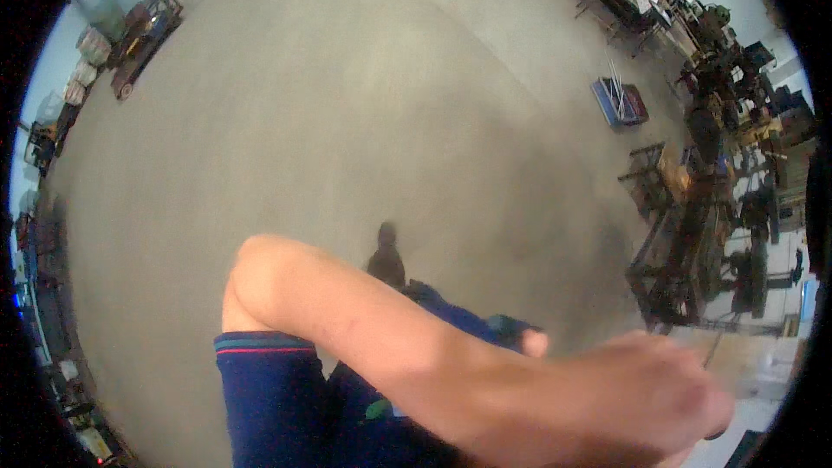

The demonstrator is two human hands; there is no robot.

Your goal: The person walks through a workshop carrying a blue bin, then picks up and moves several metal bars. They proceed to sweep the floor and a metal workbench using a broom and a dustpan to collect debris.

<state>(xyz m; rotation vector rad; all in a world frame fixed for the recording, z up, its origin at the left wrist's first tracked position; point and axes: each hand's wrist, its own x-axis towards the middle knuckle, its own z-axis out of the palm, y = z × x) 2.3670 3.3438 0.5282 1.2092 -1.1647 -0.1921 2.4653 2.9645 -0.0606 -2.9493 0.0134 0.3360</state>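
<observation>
My left arm bends at the elbow and crosses in front of my body to the lower right. At its end my left hand (654, 390) is blurred, its back toward me and its fingers curled over at the far side. What they close on is hidden under the hand; a small dark edge (718, 432) shows just beyond the knuckles. Behind the forearm lies a dark blue sleeve (472, 319) with a small patch of bare skin at its cuff. My right hand cannot be made out.
Grey concrete floor (347, 95) spreads ahead, with a dark shoe (386, 264) below me. At right stand a blue crate (615, 104) holding rods, dark metal frames (667, 251) and cluttered machinery. A low wheeled cart (143, 48) is at the far left.
</observation>
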